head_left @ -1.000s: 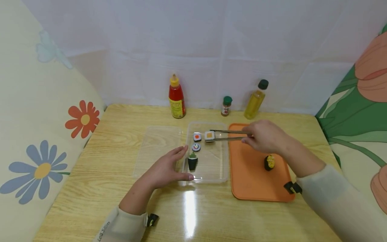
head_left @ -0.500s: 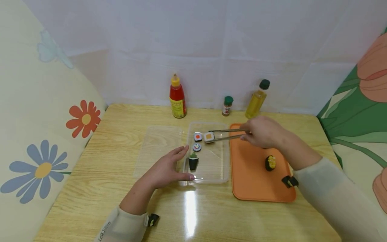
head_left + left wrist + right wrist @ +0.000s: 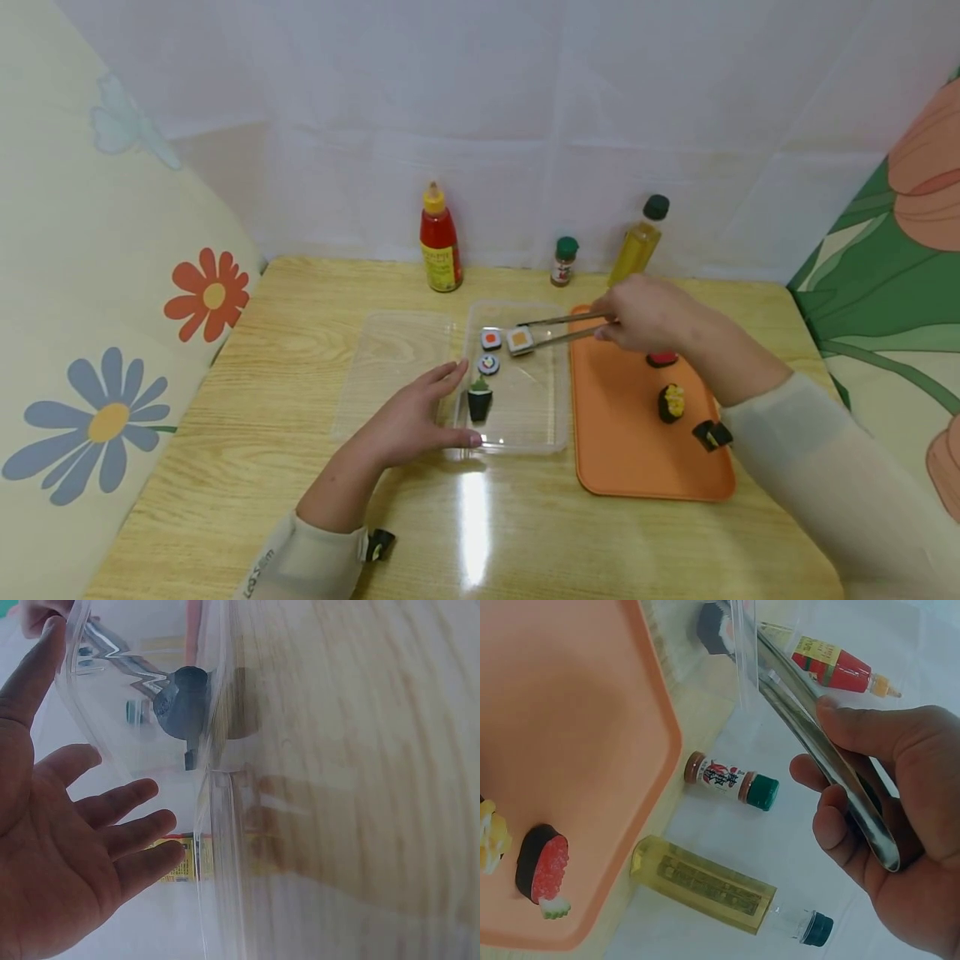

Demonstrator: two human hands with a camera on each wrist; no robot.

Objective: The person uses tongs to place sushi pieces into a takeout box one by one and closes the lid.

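Observation:
In the head view my right hand [image 3: 648, 317] grips metal tongs [image 3: 570, 318] over the right rim of a clear plastic box [image 3: 525, 421]. The tong tips lie at the far edge and right side of a square sushi roll [image 3: 520, 340] with an orange centre, inside the box. Along the left side stand a smaller roll with a red centre [image 3: 491, 339], a round roll [image 3: 488, 364] and a dark cone-shaped hand roll [image 3: 479, 402]. My left hand [image 3: 412, 417] spreads along the box's left wall, thumb by the near corner, fingers extended in the left wrist view.
An orange tray [image 3: 637, 458] right of the box bears corn-topped sushi [image 3: 672, 403] and red roe sushi [image 3: 547, 866]. A clear lid [image 3: 397, 350] lies left. Behind stand a red sauce bottle [image 3: 440, 250], a spice jar [image 3: 564, 262] and an oil bottle [image 3: 637, 246].
My right hand has shifted slightly back and left, slanting the tongs. The square roll has turned a little inside the box. Red roe sushi has come into view. My left hand stays put.

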